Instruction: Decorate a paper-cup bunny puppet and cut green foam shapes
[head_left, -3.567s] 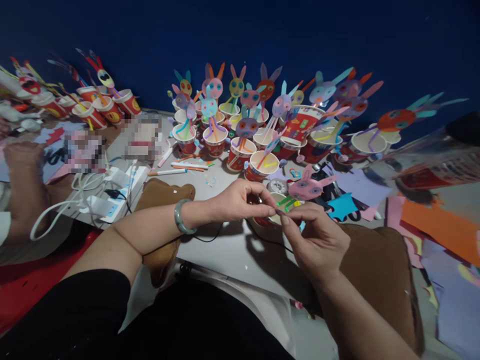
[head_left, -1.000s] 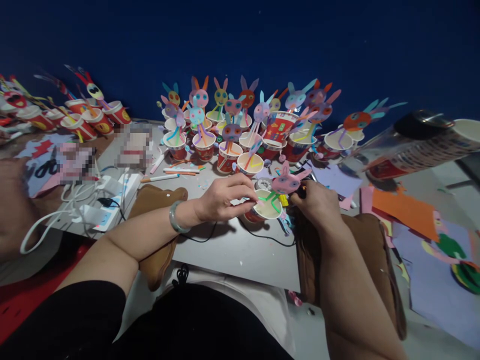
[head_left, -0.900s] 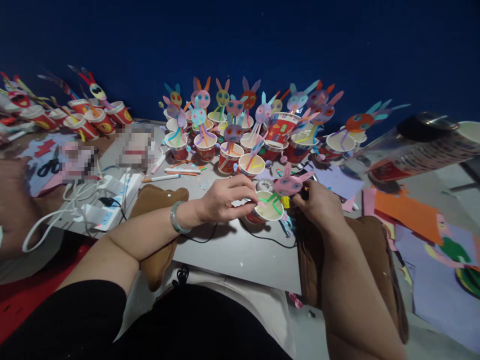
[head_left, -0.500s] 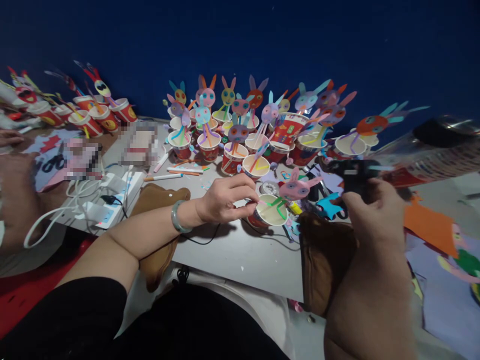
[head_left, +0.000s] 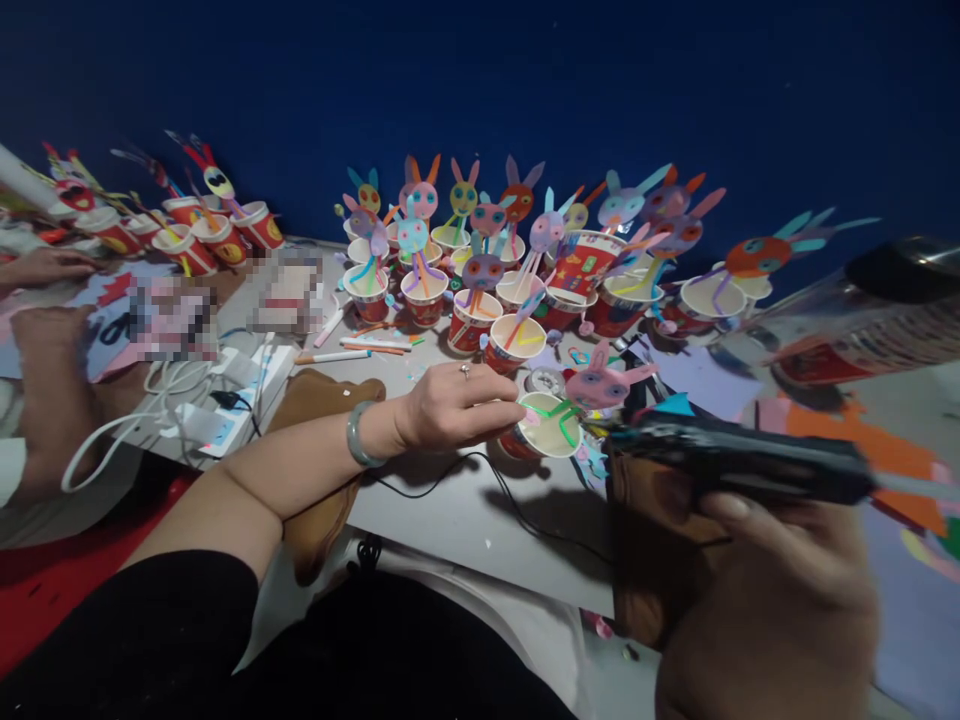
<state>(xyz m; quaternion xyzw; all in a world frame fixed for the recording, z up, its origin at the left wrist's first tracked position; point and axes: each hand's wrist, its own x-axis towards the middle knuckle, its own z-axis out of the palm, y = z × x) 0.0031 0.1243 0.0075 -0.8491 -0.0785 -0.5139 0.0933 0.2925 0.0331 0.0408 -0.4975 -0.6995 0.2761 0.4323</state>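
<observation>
On the tabletop (head_left: pixel 442 525), a paper cup (head_left: pixel 541 437) marks the clock's centre, its pink paper rabbit (head_left: pixel 600 388) leaning out at one o'clock. At nine, the left hand (head_left: pixel 461 408) has its fingertips at the rim; whether its grip pinches anything, I cannot tell. At four, the right hand's (head_left: pixel 795 565) grip wraps a black hot glue gun (head_left: pixel 750 460), nozzle pointing toward nine. A tape roll (head_left: pixel 544 382) sits at twelve.

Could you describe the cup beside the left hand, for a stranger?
On the grey table, find the person's left hand. The cup beside it stands in front of the cluster of cups; its pink rabbit head and green legs set it apart.
</observation>
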